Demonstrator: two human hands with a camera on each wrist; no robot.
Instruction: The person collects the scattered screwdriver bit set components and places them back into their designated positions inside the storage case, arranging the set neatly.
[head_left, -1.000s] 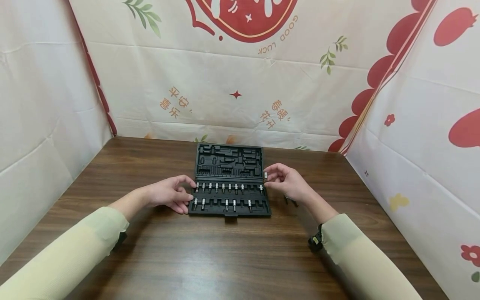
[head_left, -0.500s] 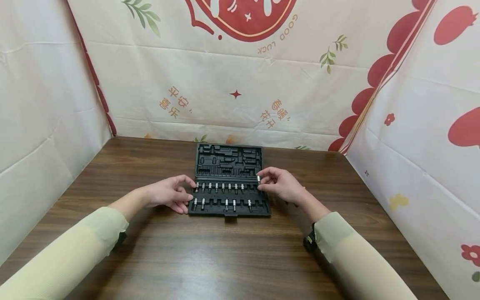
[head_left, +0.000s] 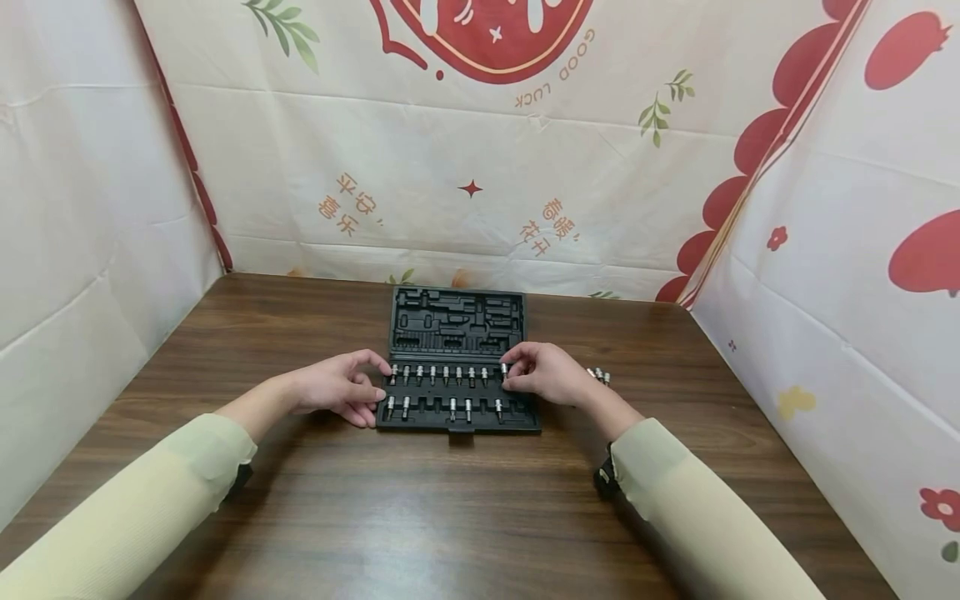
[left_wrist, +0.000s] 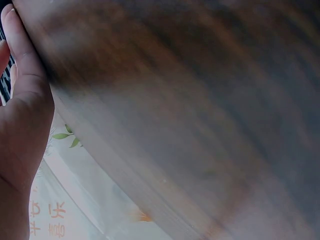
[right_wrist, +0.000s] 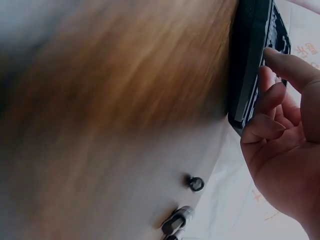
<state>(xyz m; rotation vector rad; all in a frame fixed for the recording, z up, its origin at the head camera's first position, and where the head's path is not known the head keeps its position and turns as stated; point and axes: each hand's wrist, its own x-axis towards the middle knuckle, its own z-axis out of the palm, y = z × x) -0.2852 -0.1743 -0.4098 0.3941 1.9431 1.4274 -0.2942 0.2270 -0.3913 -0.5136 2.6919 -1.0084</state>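
Observation:
A black bit socket case (head_left: 459,323) lies unfolded on the table, its moulded lid tilted up at the back. Two rows of silver bit sockets (head_left: 446,375) fill part of the front tray. My left hand (head_left: 337,387) holds the case's left edge, thumb and index finger at the rim; the left wrist view catches only this hand's side. Over the right end of the back row, my right hand (head_left: 551,373) pinches an upright bit socket (head_left: 505,369) between thumb and index finger. The right wrist view shows those fingertips at the case, with the socket hidden.
Several loose bit sockets (head_left: 600,377) lie on the wooden table (head_left: 450,517) right of the case, partly behind the right forearm. A printed cloth (head_left: 472,233) hangs behind the table and along both sides.
My right hand has moved left from beside the case to over its back row, carrying the bit socket. The loose sockets at right have come into view. My left hand stays at the edge.

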